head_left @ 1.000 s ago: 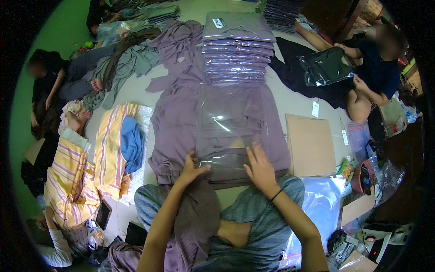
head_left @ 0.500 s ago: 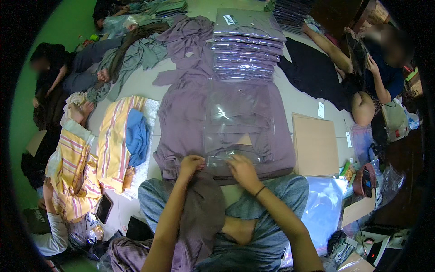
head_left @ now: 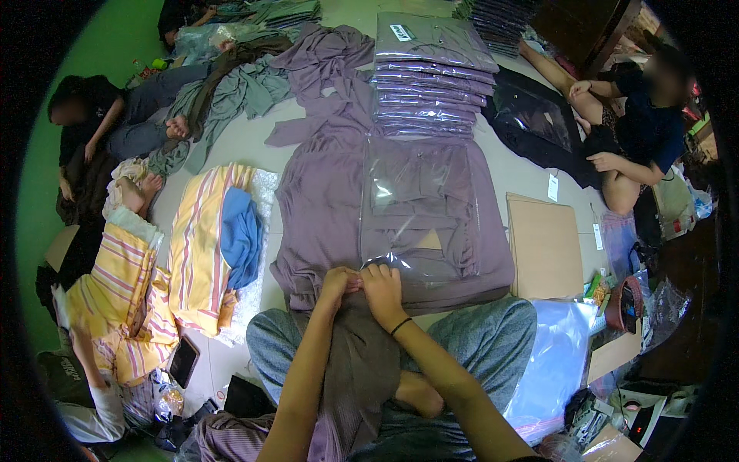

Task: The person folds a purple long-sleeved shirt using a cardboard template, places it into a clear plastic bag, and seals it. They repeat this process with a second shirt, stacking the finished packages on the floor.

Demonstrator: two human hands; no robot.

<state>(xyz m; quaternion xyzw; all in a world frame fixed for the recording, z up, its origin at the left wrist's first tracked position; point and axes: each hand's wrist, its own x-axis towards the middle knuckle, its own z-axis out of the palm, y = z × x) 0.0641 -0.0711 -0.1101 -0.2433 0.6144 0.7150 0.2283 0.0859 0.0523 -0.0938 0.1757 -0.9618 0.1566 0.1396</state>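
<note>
A clear plastic bag [head_left: 419, 208] lies over spread mauve garments [head_left: 315, 223] in front of me. Whether the folded mauve cloth seen through it is inside or beneath is hard to tell. My left hand [head_left: 340, 286] is closed at the bag's near left corner. Right beside it, nearly touching, my right hand [head_left: 382, 289] has its fingers curled onto the bag's near edge. What sits between the fingertips is hidden. Beyond the bag rises a stack of bagged mauve garments [head_left: 431, 77]. Dark brownish cloth [head_left: 350, 362] drapes over my lap below the hands.
To the right are brown cardboard sheets [head_left: 545, 246] and a pile of clear plastic bags [head_left: 550, 354]. Yellow striped cloth [head_left: 202, 246] and a phone [head_left: 183, 362] lie left. A co-worker [head_left: 647, 115] sits by a black garment [head_left: 531, 115]; others sit left.
My right hand has slid left along the bag's near edge to meet my left hand. The co-worker at right has lowered what they held, and clear plastic now shows over the black garment.
</note>
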